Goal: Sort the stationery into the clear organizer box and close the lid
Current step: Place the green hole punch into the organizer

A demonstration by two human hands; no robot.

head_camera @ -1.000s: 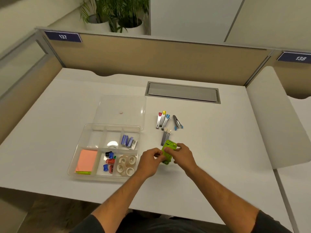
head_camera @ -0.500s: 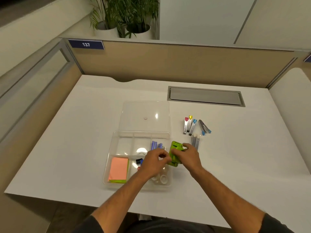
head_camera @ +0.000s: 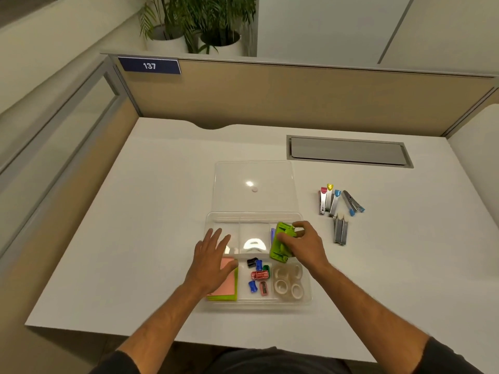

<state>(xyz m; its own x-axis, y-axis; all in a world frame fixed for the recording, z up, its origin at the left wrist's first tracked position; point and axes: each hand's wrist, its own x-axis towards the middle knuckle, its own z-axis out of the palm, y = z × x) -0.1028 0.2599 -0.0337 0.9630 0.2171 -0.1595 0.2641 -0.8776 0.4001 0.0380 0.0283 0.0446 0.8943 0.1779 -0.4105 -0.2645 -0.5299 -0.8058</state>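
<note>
The clear organizer box [head_camera: 216, 218] lies on the white desk with its lid [head_camera: 253, 184] folded flat behind it. My right hand [head_camera: 302, 245] grips a lime-green stationery piece [head_camera: 280, 242] over the box's back right compartment, above some blue items [head_camera: 272, 234]. My left hand [head_camera: 213, 259] hovers with straight fingers over the box's left side, partly covering pink and green sticky notes [head_camera: 225, 288]. Small coloured binder clips [head_camera: 258, 275] fill the front middle compartment. Tape rolls [head_camera: 287, 283] sit front right.
Several small staplers with coloured tips [head_camera: 333, 201] and a staple strip pair [head_camera: 340, 229] lie on the desk right of the box. A grey cable hatch [head_camera: 348, 151] sits at the back. Beige partition walls surround the desk.
My right hand carried the green piece leftward from the desk to above the box's back right compartment. My left hand let go of it and opened over the box's left side.
</note>
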